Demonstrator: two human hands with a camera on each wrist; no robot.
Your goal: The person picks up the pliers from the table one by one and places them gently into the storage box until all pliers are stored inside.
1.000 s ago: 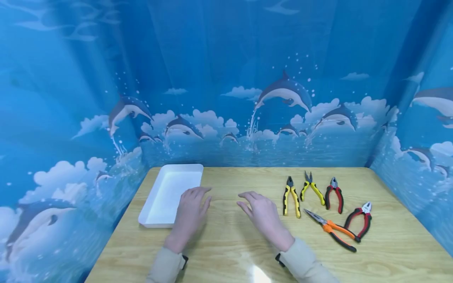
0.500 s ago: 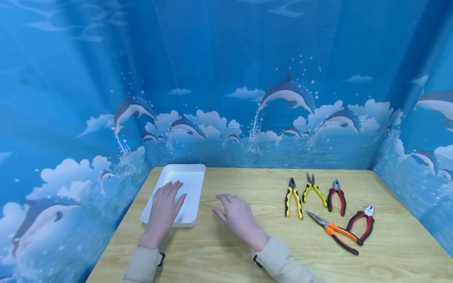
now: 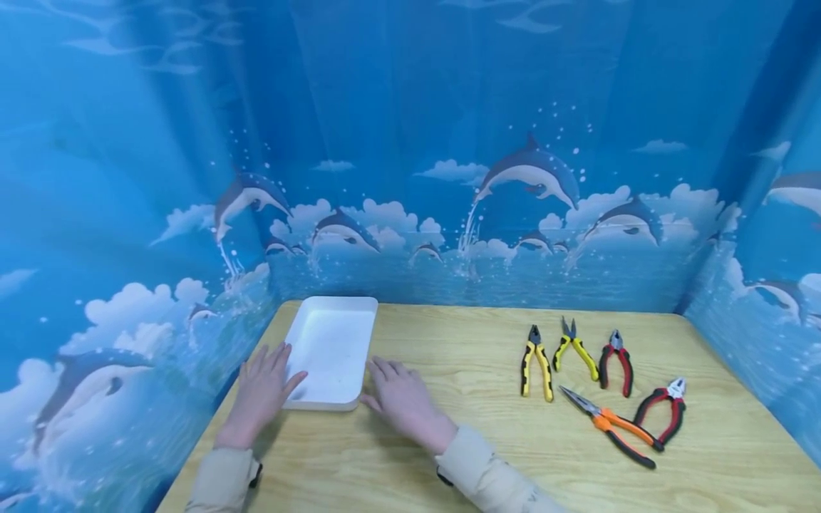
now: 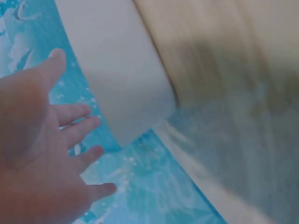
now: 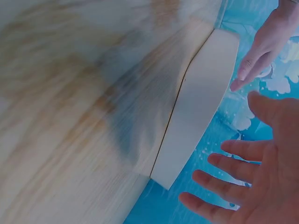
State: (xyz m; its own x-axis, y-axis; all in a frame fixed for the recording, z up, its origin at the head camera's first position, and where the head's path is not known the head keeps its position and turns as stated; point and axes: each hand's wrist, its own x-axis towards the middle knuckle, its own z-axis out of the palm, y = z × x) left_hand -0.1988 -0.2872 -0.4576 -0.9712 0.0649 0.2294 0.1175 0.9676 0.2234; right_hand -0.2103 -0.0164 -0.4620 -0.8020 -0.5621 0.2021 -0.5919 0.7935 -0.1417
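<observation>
A white rectangular tray (image 3: 333,349) lies on the left part of the table with nothing in it. My left hand (image 3: 256,392) is at its near left side, fingers spread and overlapping the rim in the head view. In the left wrist view the same hand (image 4: 51,144) shows extended fingers beside the tray's outer wall (image 4: 117,74). At the tray's right side is my right hand (image 3: 405,402), fingertips close to the wall. The right wrist view shows that hand (image 5: 252,168) with its fingers extended and the palm facing the tray (image 5: 196,107).
Several pliers lie on the right of the wooden table (image 3: 462,442): yellow-black pliers (image 3: 536,365), smaller yellow pliers (image 3: 575,353), red-black pliers (image 3: 616,362), another red-black pair (image 3: 662,410) and orange-black long-nose pliers (image 3: 607,424). A blue dolphin-print curtain (image 3: 410,142) surrounds the table.
Both hands have moved left. My left hand passed over the tray to its left side, and my right hand came from the table's middle to the tray's right side. The pliers lie as before.
</observation>
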